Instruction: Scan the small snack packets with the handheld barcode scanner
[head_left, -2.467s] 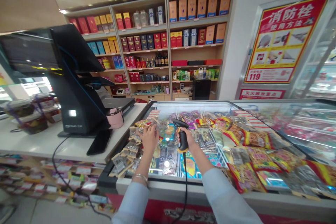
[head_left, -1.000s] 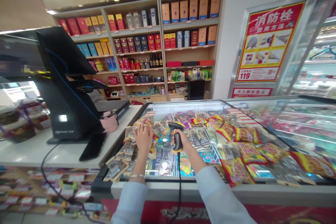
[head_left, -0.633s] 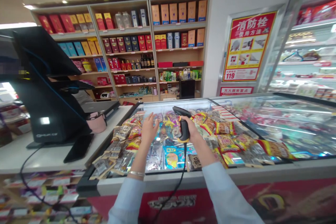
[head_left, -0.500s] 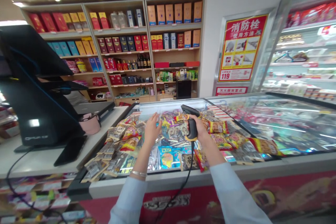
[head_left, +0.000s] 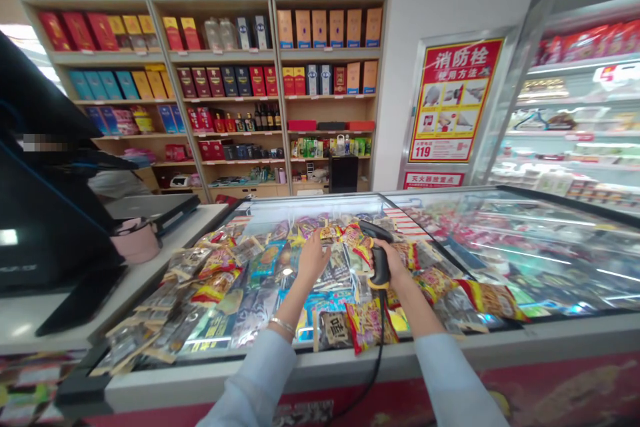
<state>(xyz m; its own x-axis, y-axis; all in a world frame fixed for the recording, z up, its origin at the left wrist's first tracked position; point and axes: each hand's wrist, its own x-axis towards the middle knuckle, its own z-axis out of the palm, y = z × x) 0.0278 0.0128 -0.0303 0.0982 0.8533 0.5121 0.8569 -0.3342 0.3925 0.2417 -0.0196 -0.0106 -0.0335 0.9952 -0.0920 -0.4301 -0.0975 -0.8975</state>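
Left hand (head_left: 313, 257): fingers loosely curved, tips right by a small red-and-yellow packet (head_left: 332, 232) at its one o'clock; contact or grip, I cannot tell. Right hand (head_left: 394, 261): closed round the handle of a black barcode scanner (head_left: 381, 267) held over the glass-topped freezer (head_left: 210, 377), head toward eleven, cable (head_left: 381, 340) dropping toward six. Silver bracelet (head_left: 283, 325) on the left wrist. Clock taken from between the hands: at six, by the freezer's front edge, a snack bag (head_left: 370, 327) and, just beside it, a dark packet (head_left: 334, 329); at eight, heaped clear packets (head_left: 160, 313); at nine, a pink cup (head_left: 135, 243) on a white surface (head_left: 193, 225); at eleven, wall shelves (head_left: 227, 99) of boxed goods; at one, a poster (head_left: 453, 103); at two, lit display shelves (head_left: 575, 113)
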